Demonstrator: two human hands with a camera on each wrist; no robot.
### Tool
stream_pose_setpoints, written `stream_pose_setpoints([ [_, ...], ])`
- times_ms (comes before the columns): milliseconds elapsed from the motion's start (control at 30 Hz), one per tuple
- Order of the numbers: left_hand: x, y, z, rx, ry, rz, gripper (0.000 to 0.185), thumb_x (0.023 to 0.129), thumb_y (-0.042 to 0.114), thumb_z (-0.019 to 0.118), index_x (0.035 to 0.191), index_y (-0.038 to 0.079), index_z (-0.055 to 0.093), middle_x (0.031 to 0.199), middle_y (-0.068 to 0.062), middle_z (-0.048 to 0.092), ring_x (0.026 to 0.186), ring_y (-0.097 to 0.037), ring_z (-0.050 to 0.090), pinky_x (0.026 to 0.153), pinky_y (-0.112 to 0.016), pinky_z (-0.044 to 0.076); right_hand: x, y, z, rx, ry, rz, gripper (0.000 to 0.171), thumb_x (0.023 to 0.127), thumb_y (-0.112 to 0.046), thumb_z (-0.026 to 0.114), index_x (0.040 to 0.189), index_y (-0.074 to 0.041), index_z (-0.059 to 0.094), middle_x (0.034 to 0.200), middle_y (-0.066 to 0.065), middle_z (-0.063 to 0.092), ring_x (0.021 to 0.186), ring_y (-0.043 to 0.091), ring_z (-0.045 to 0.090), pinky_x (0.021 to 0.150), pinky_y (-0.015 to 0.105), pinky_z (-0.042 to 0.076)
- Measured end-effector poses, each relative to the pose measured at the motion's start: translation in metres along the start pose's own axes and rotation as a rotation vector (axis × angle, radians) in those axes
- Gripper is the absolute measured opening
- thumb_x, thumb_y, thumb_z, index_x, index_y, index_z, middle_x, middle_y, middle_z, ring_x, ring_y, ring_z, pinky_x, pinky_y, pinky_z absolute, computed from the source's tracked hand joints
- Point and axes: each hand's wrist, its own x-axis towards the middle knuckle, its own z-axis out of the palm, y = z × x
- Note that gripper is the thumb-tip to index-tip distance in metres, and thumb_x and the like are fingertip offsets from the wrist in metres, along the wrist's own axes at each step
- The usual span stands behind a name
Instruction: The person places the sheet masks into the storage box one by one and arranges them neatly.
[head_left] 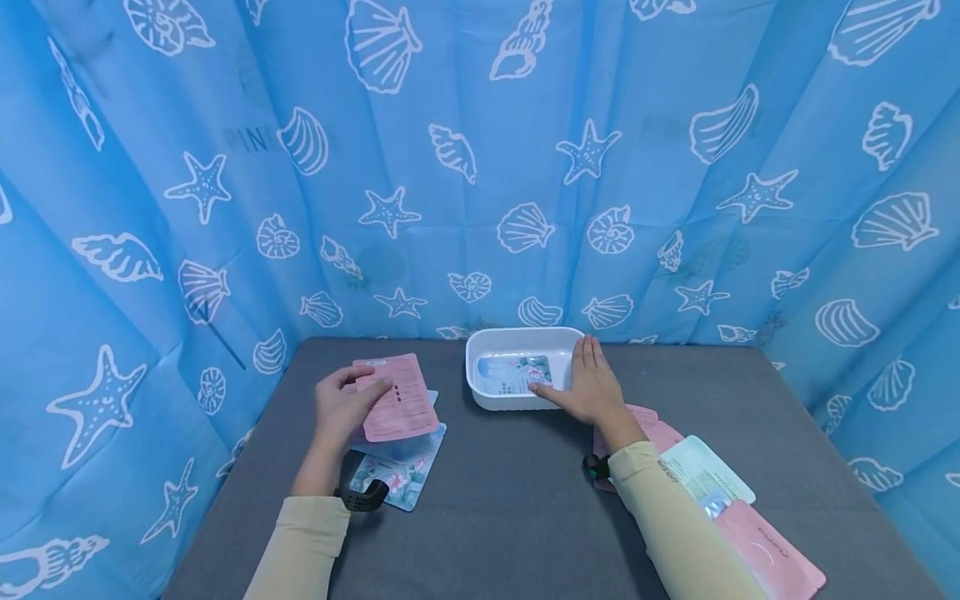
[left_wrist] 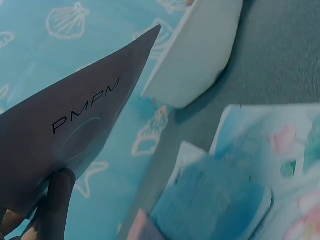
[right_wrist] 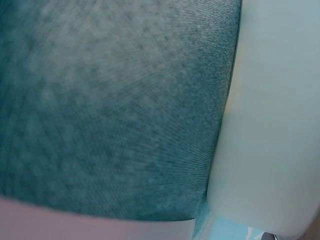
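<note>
Pink sachet (head_left: pixel 770 557) nearest, grey table (head_left: pixel 510 508), blue shell curtain (head_left: pixel 480 167), left hand (head_left: pixel 341 410) gripping pink packet (head_left: pixel 396 398), right hand (head_left: pixel 588 385) flat on white tray (head_left: pixel 480 354)

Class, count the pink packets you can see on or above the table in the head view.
3: one pink packet held in the left hand, one under the right wrist, one near the right elbow. More may be hidden.

The left hand (head_left: pixel 341 408) holds a pink packet (head_left: pixel 395 397); the right hand (head_left: pixel 592 385) rests on the white tray (head_left: pixel 480 346).
</note>
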Motion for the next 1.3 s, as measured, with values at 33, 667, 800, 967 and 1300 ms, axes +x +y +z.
stream_pose_setpoints([
  [33,-0.001,0.001,0.003,-0.005,-0.001,-0.003,0.052,0.093,0.032,0.084,0.137,0.010,0.067,0.141,-0.016,0.057,0.123,-0.033,0.055,0.098,-0.042,0.050,0.000,0.000,0.000,-0.001,0.000,0.001,0.140,0.084,-0.093,0.050,0.166,0.009,0.002,0.177,0.028,-0.003,0.166,0.045,-0.001,0.133,0.059,0.014],
  [667,-0.001,0.011,0.051,-0.065,0.085,0.078,0.039,0.090,0.025,0.087,0.121,0.010,0.071,0.134,-0.011,0.051,0.125,-0.028,0.046,0.088,-0.035,0.049,0.001,0.000,0.002,0.006,0.003,-0.001,0.140,0.083,-0.093,0.050,0.167,0.008,0.002,0.177,0.027,-0.001,0.166,0.044,-0.001,0.133,0.059,0.015],
  [800,-0.002,0.012,0.059,-0.091,0.093,0.089,0.036,0.089,0.024,0.088,0.118,0.010,0.071,0.130,-0.008,0.055,0.123,-0.028,0.048,0.079,-0.029,0.052,0.001,0.000,0.002,0.001,0.013,-0.003,0.140,0.083,-0.094,0.050,0.166,0.010,0.004,0.177,0.029,0.001,0.165,0.045,0.001,0.133,0.060,0.015],
  [967,-0.002,0.014,0.068,-0.118,0.087,0.091,0.037,0.090,0.023,0.087,0.120,0.009,0.070,0.129,-0.011,0.057,0.124,-0.033,0.051,0.076,-0.027,0.052,0.002,0.001,0.002,-0.009,0.014,0.002,0.140,0.083,-0.093,0.050,0.166,0.009,0.003,0.177,0.028,0.001,0.166,0.045,0.000,0.133,0.059,0.015],
  [1300,-0.003,0.010,0.079,-0.128,0.108,0.125,0.032,0.089,0.020,0.087,0.113,0.007,0.069,0.123,-0.010,0.059,0.118,-0.029,0.051,0.074,-0.029,0.047,0.001,0.001,0.003,0.002,0.032,-0.008,0.139,0.084,-0.092,0.053,0.166,0.010,0.005,0.177,0.028,0.001,0.166,0.045,0.001,0.133,0.059,0.016],
])
